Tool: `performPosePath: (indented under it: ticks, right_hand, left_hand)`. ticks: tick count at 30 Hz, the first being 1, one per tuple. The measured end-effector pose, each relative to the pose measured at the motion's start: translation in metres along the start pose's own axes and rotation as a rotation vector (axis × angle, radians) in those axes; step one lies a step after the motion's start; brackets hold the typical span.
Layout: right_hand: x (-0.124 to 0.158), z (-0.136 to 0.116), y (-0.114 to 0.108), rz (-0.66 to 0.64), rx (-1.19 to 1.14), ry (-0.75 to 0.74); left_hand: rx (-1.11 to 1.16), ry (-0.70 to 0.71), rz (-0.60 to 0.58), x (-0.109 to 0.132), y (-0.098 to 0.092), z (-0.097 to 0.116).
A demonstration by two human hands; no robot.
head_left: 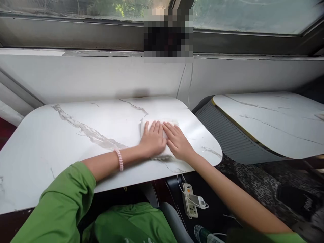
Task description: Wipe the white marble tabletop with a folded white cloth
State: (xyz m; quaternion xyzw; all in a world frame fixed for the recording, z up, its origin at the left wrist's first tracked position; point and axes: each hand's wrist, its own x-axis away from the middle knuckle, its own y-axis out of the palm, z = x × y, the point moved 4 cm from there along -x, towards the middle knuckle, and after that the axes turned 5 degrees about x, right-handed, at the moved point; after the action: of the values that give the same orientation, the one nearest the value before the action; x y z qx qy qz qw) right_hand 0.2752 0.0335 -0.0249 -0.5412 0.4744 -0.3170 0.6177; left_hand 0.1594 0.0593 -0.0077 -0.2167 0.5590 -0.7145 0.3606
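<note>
Both of my hands lie side by side on a white folded cloth (172, 122), which rests on a white marble-patterned table (83, 118). My left hand (153, 139) presses down with its fingers flat and stretched out, and a pink beaded band circles the wrist. Just to its right is my right hand (179, 141), also flat, its fingers angled up and left over the cloth. Neither hand wraps around the cloth. Most of it is hidden under the palms; its top edge and a dirty-looking lower edge (163, 157) show.
A second marble-patterned table (275, 125) stands to the right, beside a grey ribbed panel (227, 131). Below the near edge lies a power strip (188, 200) with a plugged-in charger. White wall (96, 79) and windows rise behind; two thin cables hang down the wall.
</note>
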Motion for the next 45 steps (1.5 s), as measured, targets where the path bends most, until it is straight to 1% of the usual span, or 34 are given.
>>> performPosePath:
  ticks: [2,4,6,9,12,15,17,19,22,25,29,32,34,36,39,42,45]
  right_hand:
    - [-0.030,0.016,0.008,-0.016,0.013,0.065]
    - [-0.063,0.032,0.015,-0.020,0.016,0.105]
    - [-0.095,0.044,0.022,-0.024,0.005,0.103]
    - [-0.133,0.058,0.029,-0.024,-0.022,0.074]
    - [-0.152,0.066,0.034,-0.009,-0.034,0.072]
    - [-0.156,0.068,0.036,-0.008,-0.019,0.071]
    - [-0.152,0.067,0.035,-0.016,-0.008,0.066]
    - [-0.143,0.065,0.032,-0.028,-0.005,0.060]
    - [-0.115,0.062,0.024,-0.045,-0.011,0.030]
    - [-0.067,0.061,0.012,-0.037,-0.026,-0.022]
    - [0.016,0.061,-0.011,-0.006,-0.032,-0.060]
    - [0.069,0.062,-0.027,0.002,-0.012,-0.033]
    - [0.091,0.064,-0.033,0.004,0.006,-0.001]
    - [0.102,0.066,-0.036,0.014,0.020,0.019]
    - [0.099,0.074,-0.033,0.025,0.033,0.020]
    - [0.081,0.087,-0.026,0.018,0.044,0.017]
    - [0.052,0.105,-0.017,0.030,0.043,0.025]
  left_hand:
    - [0.000,0.007,0.000,-0.029,-0.001,-0.018]
    - [0.002,-0.014,0.016,-0.059,-0.004,-0.037]
    - [0.001,-0.061,0.042,-0.084,-0.007,-0.056]
    - [-0.008,-0.124,0.088,-0.110,-0.010,-0.078]
    - [-0.008,-0.151,0.126,-0.125,-0.011,-0.090]
    - [-0.007,-0.159,0.146,-0.130,-0.011,-0.094]
    - [-0.011,-0.152,0.154,-0.127,-0.011,-0.092]
    - [-0.018,-0.142,0.155,-0.121,-0.011,-0.085]
    - [-0.030,-0.128,0.146,-0.104,-0.006,-0.063]
    - [-0.030,-0.096,0.114,-0.080,0.004,-0.025]
    - [-0.004,-0.025,0.057,-0.044,0.021,0.041]
    - [0.002,0.077,0.004,-0.025,0.028,0.086]
    - [-0.002,0.136,-0.019,-0.018,0.031,0.106]
    - [-0.005,0.169,-0.020,-0.017,0.032,0.115]
    - [-0.009,0.187,-0.010,-0.025,0.033,0.116]
    - [-0.015,0.191,0.016,-0.042,0.035,0.105]
    - [-0.036,0.177,0.058,-0.068,0.035,0.088]
